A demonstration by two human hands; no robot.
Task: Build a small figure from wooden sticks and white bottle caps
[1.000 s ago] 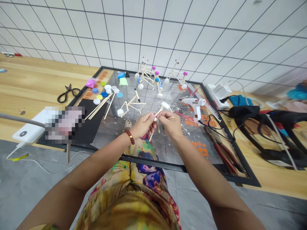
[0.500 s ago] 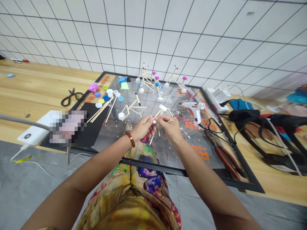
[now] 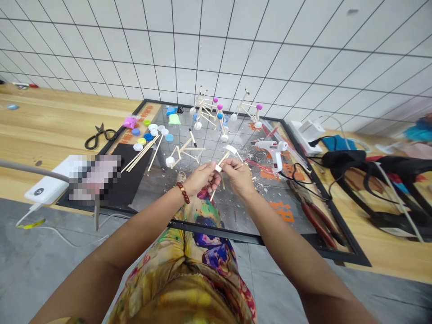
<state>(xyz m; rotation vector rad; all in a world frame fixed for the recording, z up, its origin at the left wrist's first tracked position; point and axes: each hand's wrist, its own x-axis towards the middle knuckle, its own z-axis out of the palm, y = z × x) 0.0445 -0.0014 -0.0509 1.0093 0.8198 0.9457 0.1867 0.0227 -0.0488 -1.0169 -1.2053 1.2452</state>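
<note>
My left hand [image 3: 202, 179], with a red bead bracelet at the wrist, pinches a small white piece [image 3: 218, 168] from the left. My right hand [image 3: 239, 176] has its fingertips closed on the same piece from the right. Thin wooden sticks [image 3: 213, 192] show below and between the fingers. Just beyond the hands, a white cap [image 3: 231, 149] rests by more sticks. To the left of them, a small stick frame [image 3: 184, 153] with a white cap stands on the glass panel [image 3: 236, 216].
Stick models [image 3: 205, 110] stand at the back. Coloured caps [image 3: 148, 137], loose sticks [image 3: 141, 155] and scissors [image 3: 100, 136] lie left. On the right are a white glue gun [image 3: 272, 152], red-handled pliers [image 3: 319, 220] and a black strapped item [image 3: 357, 180].
The small white piece shows more clearly between my fingertips. The white cap beyond my hands looks turned. My hands have barely moved.
</note>
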